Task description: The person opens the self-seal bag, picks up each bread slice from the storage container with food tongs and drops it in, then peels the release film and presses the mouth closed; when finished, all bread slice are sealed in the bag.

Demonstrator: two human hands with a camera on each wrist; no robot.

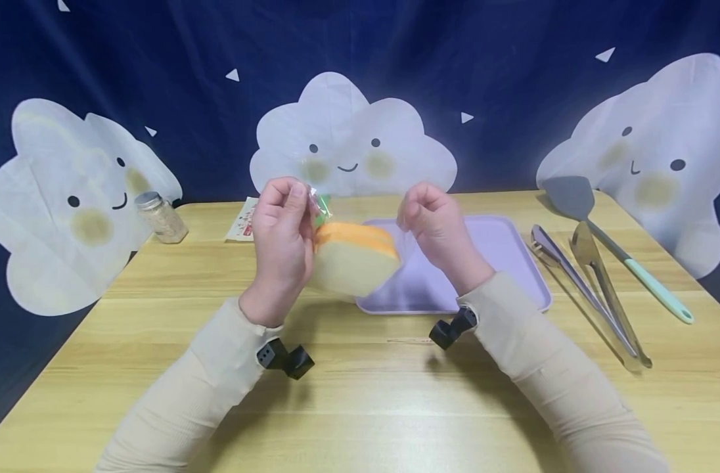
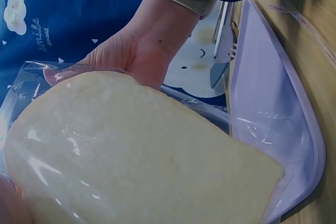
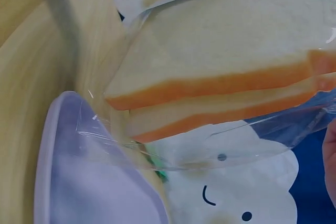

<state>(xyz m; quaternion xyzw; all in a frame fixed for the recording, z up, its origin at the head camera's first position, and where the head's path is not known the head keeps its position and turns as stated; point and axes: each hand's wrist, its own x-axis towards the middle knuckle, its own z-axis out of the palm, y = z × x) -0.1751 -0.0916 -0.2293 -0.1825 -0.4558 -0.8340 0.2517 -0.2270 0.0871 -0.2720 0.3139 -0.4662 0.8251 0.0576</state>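
Above the table, two slices of bread (image 1: 360,266) with orange crusts hang inside a clear plastic bag (image 3: 236,150). My left hand (image 1: 283,240) pinches the bag at its left side between thumb and fingers. On the opposite side, my right hand (image 1: 437,226) pinches the clear film with curled fingers. The left wrist view shows a broad pale bread face (image 2: 142,150) through the shiny film. In the right wrist view, the slices lie against each other with both crust edges showing. Part of each hand is hidden in the wrist views.
Behind the bread, a lilac tray (image 1: 484,263) lies on the wooden table (image 1: 360,407). Metal tongs (image 1: 608,302) and a turner (image 1: 626,256) with a mint handle lie to its right. A lidded jar (image 1: 161,217) stands far left, near a printed packet (image 1: 242,222).
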